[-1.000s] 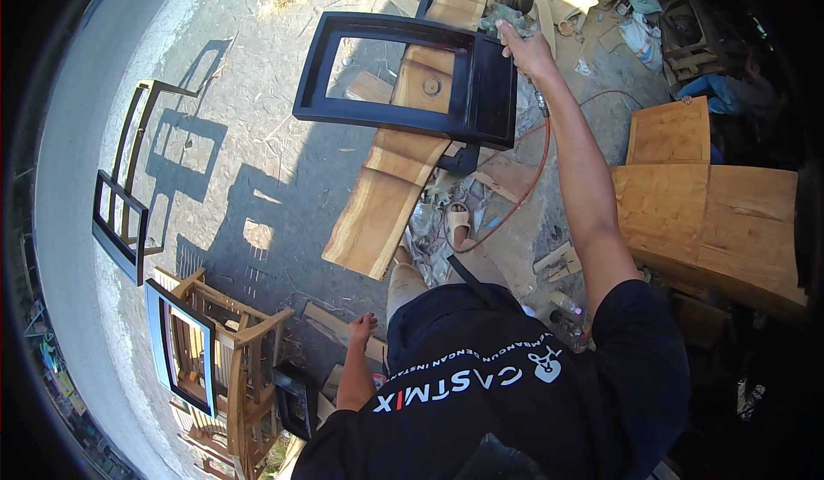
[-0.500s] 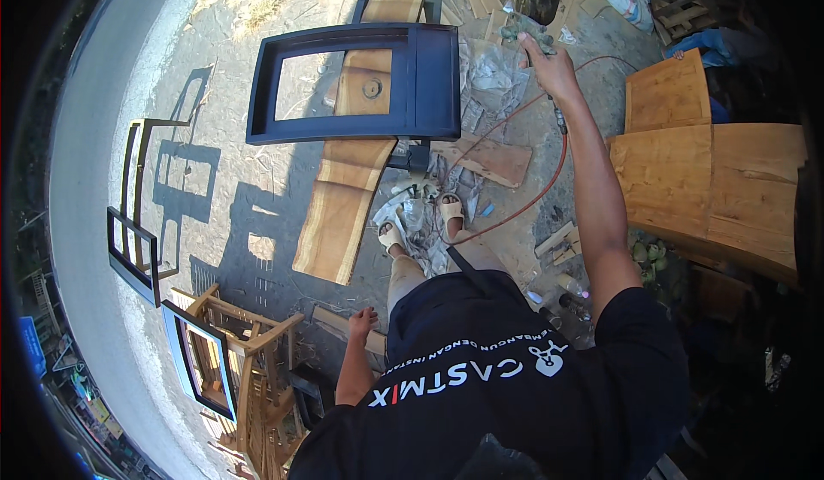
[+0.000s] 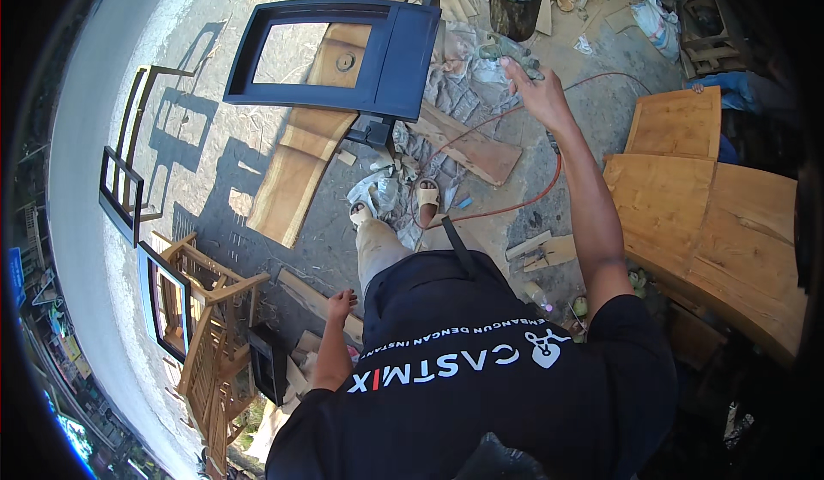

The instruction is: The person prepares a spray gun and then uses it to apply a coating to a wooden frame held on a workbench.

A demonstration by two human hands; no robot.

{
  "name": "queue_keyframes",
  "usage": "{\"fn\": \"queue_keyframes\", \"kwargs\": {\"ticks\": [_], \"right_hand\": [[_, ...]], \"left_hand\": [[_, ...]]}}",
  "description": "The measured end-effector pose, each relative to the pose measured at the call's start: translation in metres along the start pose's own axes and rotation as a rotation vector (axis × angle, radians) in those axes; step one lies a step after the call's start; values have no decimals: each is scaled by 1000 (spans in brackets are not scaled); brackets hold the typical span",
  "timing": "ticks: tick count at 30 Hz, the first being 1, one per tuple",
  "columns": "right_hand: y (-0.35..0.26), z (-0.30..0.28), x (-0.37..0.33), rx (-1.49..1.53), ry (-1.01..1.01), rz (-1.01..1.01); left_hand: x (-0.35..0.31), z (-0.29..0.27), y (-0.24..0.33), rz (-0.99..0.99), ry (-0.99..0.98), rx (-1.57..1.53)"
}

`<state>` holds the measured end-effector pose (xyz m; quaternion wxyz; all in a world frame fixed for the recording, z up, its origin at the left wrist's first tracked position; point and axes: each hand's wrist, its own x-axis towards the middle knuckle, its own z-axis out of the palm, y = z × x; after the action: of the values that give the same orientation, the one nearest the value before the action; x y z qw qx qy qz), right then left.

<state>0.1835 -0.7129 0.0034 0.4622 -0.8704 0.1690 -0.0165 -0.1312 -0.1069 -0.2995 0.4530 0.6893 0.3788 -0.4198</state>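
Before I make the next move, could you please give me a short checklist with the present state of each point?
1. Tool held: ok. The right hand grips a greenish hose-fed tool that looks like a spray gun.
2. Left hand free: ok, nothing shows in it.
3. Tool clear of the dark frame: ok, a gap shows between them in this view.
4. Footing: not ok. The red hose curves close by the sandals, and crumpled sheeting lies around them.
5. Frame steady over the plank: cannot tell, its underside is hidden.
6. Tool's aim: cannot tell, its front is too indistinct.
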Motion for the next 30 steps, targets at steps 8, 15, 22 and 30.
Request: {"fn": "queue_keyframes", "kwargs": {"ticks": [8, 15, 22, 30], "right_hand": [[6, -6, -79, 35, -151, 34], [-2, 0, -119, 33, -276, -32], [-2, 9, -82, -65, -95, -43], [15, -22, -34, -9, 102, -95]], "left_hand": [[-4, 23, 10, 50, 37, 57], [9, 23, 33, 178, 69, 26], [-13, 37, 1, 209, 93, -37], [-93, 75, -119, -56, 144, -149]]}}
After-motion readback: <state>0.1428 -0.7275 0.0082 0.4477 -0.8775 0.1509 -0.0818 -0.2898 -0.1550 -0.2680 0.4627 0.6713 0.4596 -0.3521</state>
